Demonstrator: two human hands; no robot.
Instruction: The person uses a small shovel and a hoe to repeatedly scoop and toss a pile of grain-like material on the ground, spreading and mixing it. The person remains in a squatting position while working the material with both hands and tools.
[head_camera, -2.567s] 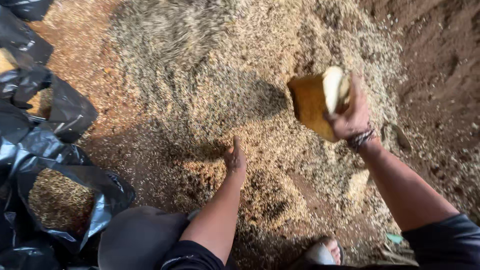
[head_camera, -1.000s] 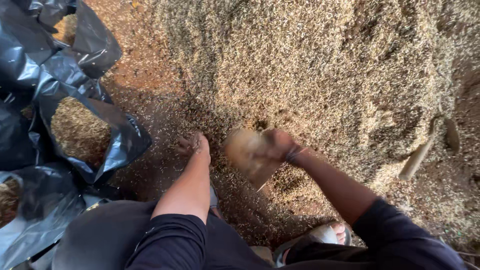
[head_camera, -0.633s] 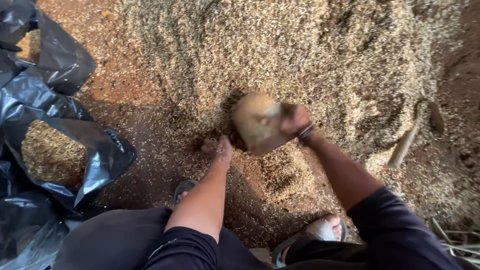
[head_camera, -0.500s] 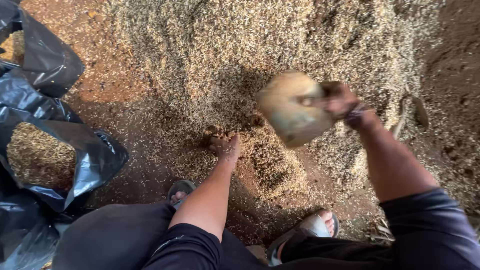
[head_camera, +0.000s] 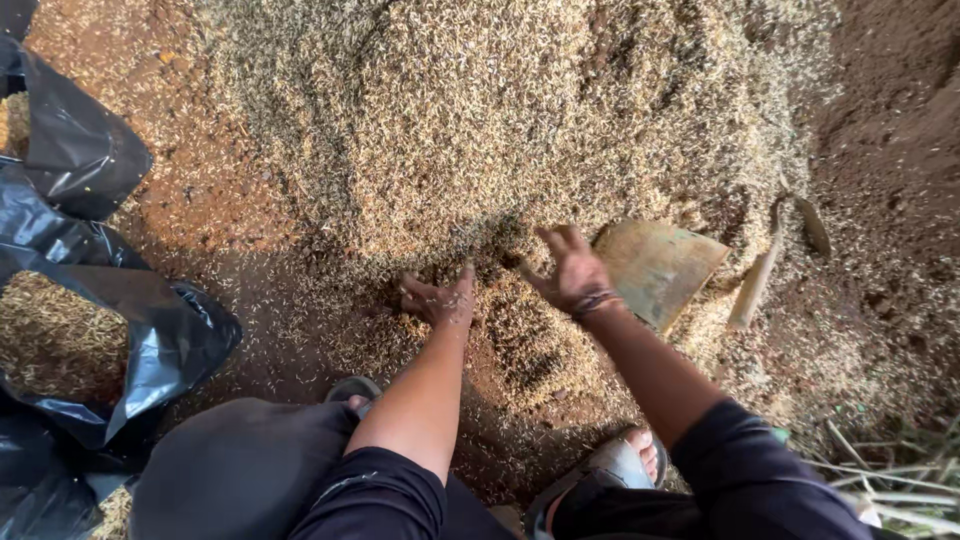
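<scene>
Crouching over husk pile (head_camera: 480, 130), you have both hands empty, fingers spread. Left hand (head_camera: 440, 298) digs into loose husks at pile's foot, centre frame. Right hand (head_camera: 572, 270) hovers palm down just beside it, at 3 o'clock. Scoop (head_camera: 660, 268) lies released on husks further toward 3, touching nothing you hold. Husks look light, dry, loose; likely spill between fingers, so cup from underneath. Forearms angled forward, elbows bent. Black bag (head_camera: 110, 340) at 9 o'clock, part filled.

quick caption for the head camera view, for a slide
Both bare hands, left hand and right hand, reach into a husk pile; a flat scoop lies beside them.
</scene>
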